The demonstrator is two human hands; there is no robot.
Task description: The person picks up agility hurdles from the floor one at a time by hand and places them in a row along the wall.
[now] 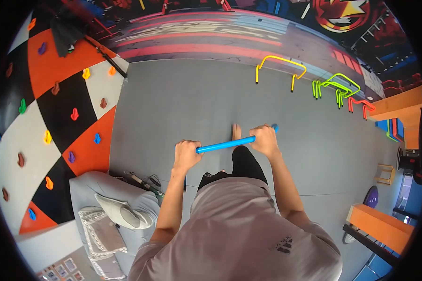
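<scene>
A blue bar [226,144] is held out in front of my body, slightly tilted, its right end higher in the view. My left hand [188,153] wraps round it near its left end. Around its right part the fingers of my right hand [265,140] are closed, and a short blue end shows beyond them. Below the bar one bare foot [237,131] is on the grey floor [173,103], partly blurred. Both arms are stretched forward.
A climbing wall [56,117] with coloured holds stands at the left, above a grey sofa [86,180] with cushions. Yellow [283,58], green [344,79] and red hurdles [363,102] line the far wall. Orange beams [380,222] are at the right.
</scene>
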